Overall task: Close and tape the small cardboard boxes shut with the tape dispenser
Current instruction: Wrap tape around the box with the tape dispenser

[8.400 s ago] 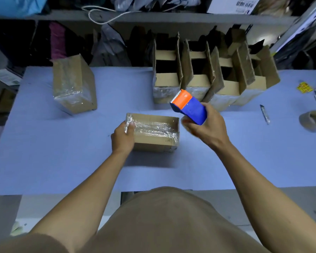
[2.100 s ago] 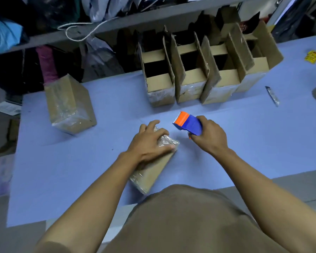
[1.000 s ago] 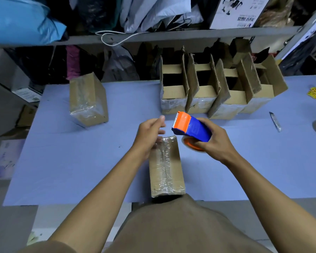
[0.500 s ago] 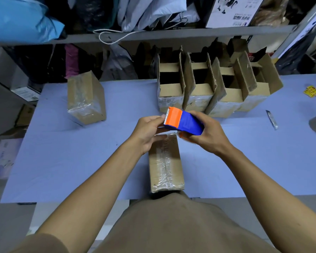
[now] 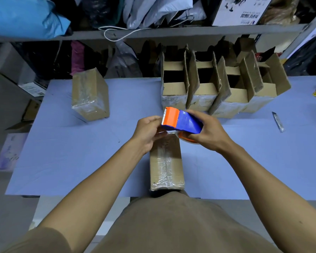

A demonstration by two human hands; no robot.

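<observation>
We see the right hand wrapped around the blue-and-orange tape dispenser, held above the far end of the taped box lying lengthwise on the blue table. The left hand has curled fingers at the dispenser's toothed edge — whether they pinch tape, we cannot tell. Open boxes stand behind.

Both bare forearms reach forward and converge above the table. The right hand curls around the blue and orange plastic tape dispenser, held raised. The left hand sits just beside it, fingers bent, fingertips touching the dispenser's orange toothed end.
</observation>
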